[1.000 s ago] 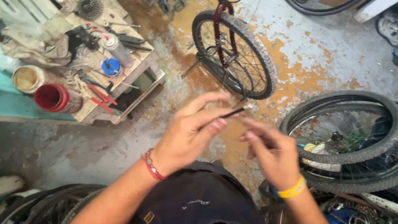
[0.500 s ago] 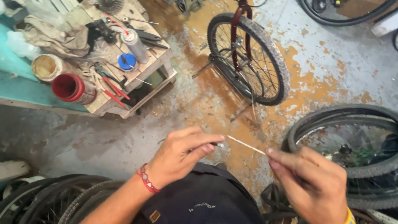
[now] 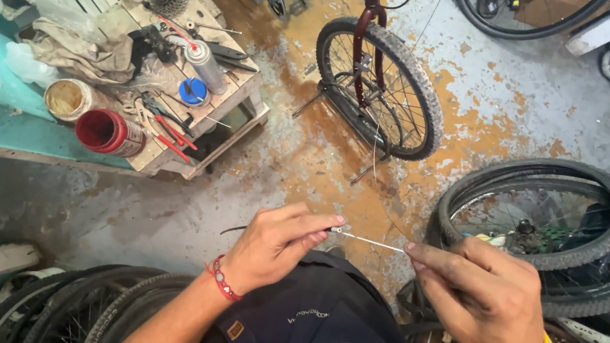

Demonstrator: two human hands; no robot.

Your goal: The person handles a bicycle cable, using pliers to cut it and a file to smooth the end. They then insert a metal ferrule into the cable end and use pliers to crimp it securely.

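Steel cable (image 3: 370, 241) — pinched between left hand (image 3: 272, 247), right hand (image 3: 479, 298).

A low wooden pallet bench (image 3: 232, 100) stands on the paint-stained concrete floor (image 3: 499, 102). On its near end sit a red open-topped tin (image 3: 104, 131) and, beside that, a tan-filled round tin (image 3: 68, 98). Red-handled pliers (image 3: 170, 135) lie just right of the red tin. A grey spray can (image 3: 205, 66), a blue round lid (image 3: 192, 92) and a crumpled beige rag (image 3: 79, 54) lie further back. Right of the bench stands a dark-red bicycle's knobby wheel (image 3: 381, 88).
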